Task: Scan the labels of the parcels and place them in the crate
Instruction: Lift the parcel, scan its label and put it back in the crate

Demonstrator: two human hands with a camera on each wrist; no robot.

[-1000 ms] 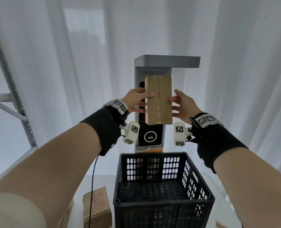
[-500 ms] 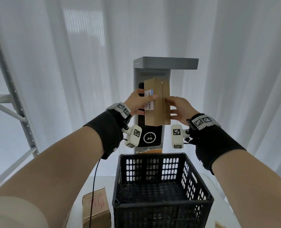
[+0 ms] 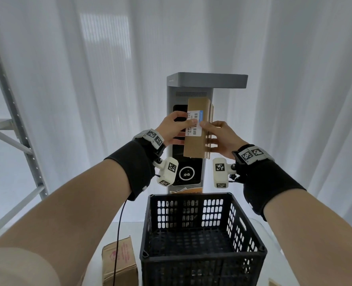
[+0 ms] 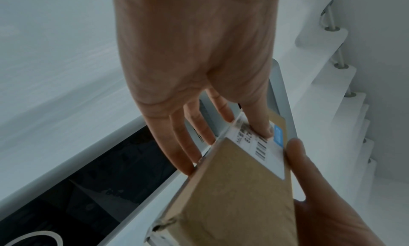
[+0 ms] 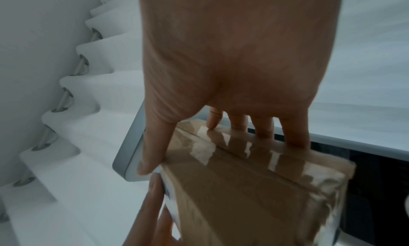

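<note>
I hold one brown parcel (image 3: 197,129) up in front of the gray scanner (image 3: 189,93). It stands tall and thin, above the crate, not in it. My left hand (image 3: 176,129) grips its left side, with the thumb on the front and the fingers (image 4: 192,153) behind. My right hand (image 3: 220,137) grips its right side, with the thumb at the front edge and the fingers (image 5: 261,125) on the shiny taped side. My two thumbs almost meet on the one white label (image 3: 195,123), which faces me. It has black bars and a small blue strip.

One black crate (image 3: 202,252) sits on the white table (image 3: 127,230) below my hands. I see no parcel in it. One more brown parcel (image 3: 119,263) lies on the table just left of the crate. A black cable (image 3: 117,240) hangs down over it. A gray shelf frame (image 3: 16,124) stands far to the left.
</note>
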